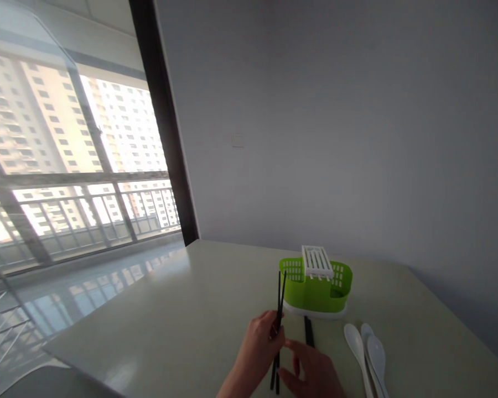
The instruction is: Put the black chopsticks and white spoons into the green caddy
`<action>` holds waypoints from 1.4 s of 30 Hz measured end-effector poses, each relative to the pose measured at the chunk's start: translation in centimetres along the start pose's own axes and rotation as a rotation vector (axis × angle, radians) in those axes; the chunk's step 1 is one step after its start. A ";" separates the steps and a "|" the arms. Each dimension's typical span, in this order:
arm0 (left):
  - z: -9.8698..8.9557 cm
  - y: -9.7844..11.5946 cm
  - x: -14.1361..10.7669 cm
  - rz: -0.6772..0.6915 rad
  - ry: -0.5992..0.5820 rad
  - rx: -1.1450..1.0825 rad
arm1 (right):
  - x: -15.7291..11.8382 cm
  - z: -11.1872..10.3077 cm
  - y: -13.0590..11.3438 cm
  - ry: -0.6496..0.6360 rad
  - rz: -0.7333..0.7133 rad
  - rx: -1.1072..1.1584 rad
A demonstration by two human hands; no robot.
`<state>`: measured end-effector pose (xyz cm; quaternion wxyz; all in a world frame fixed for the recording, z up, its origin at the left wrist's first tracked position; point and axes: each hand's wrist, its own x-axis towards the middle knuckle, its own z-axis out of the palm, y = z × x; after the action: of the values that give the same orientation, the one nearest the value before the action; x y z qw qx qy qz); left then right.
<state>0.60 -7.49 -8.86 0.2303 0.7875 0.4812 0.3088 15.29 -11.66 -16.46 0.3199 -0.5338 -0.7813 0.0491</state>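
Observation:
My left hand (260, 340) is closed round a pair of black chopsticks (279, 298), which stand nearly upright with their tips slightly apart. Just right of it, my right hand (311, 367) has its fingers apart near the lower ends of these chopsticks, and its fingertips come close to the left hand. More black chopsticks (309, 331) lie on the table beyond the right hand. Behind them stands a green basket (315, 293) on a white base, with a white slotted rack (316, 261) across its top. Several white spoons (377, 356) lie to the right.
The pale table (182, 315) reaches back to a grey wall. A chair (53, 381) stands at the lower left beside the table edge. Large windows and a railing are on the left.

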 end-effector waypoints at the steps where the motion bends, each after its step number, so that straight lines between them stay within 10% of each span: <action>1: 0.2 0.3 0.0 0.019 0.019 -0.062 | 0.4 0.2 -0.3 -0.020 0.023 0.027; 20: 0.1 -0.3 -0.5 -0.011 -0.150 -0.518 | 0.3 2.7 1.4 0.043 -0.195 0.062; 29: -7.2 4.4 8.9 0.181 0.267 -0.487 | 0.3 1.1 1.4 0.100 -0.161 -0.158; 35: -3.0 3.5 17.3 0.105 0.072 -0.257 | 0.5 3.0 2.5 0.268 -0.235 -0.203; 42: 1.7 1.6 20.0 0.076 -0.046 -0.074 | 1.3 3.9 3.0 0.382 -0.359 -0.291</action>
<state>9.73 9.76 -3.71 0.2583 0.8030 0.4338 0.3166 15.21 -8.26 -20.25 0.3848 -0.4269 -0.7876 -0.2222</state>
